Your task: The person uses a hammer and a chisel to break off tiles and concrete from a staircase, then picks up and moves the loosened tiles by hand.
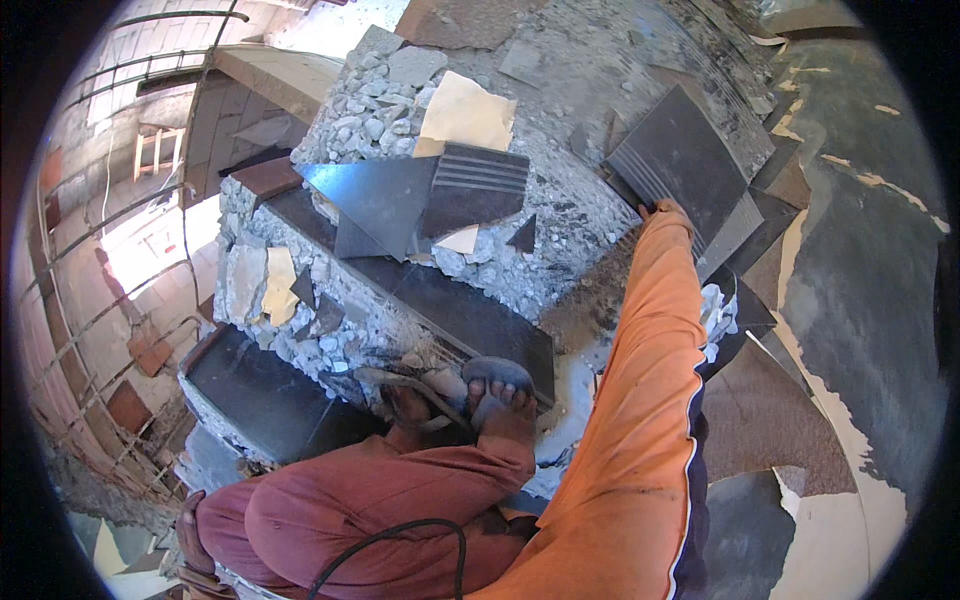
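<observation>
My right arm, in an orange sleeve, reaches forward to a large dark tile [685, 150] with grooved lines along one edge. My right hand [664, 212] grips this tile at its lower left edge, the fingertips partly hidden. The tile lies tilted over rubble and other dark pieces. At the lower left, beside my knee in maroon trousers, what appears to be my left hand [192, 535] shows only in part; its fingers are not clear. Broken dark tiles, one a grooved piece [478, 188] and one a shiny piece [375, 200], lie on the rubble ahead.
My sandalled feet [500, 385] rest on dark-tiled steps [470, 310]. Grey rubble [365, 115] and a cream fragment [468, 112] lie ahead. Bent metal bars [120, 225] border an opening on the left. Broken sheets lean along the dark, peeling wall [860, 250] at right.
</observation>
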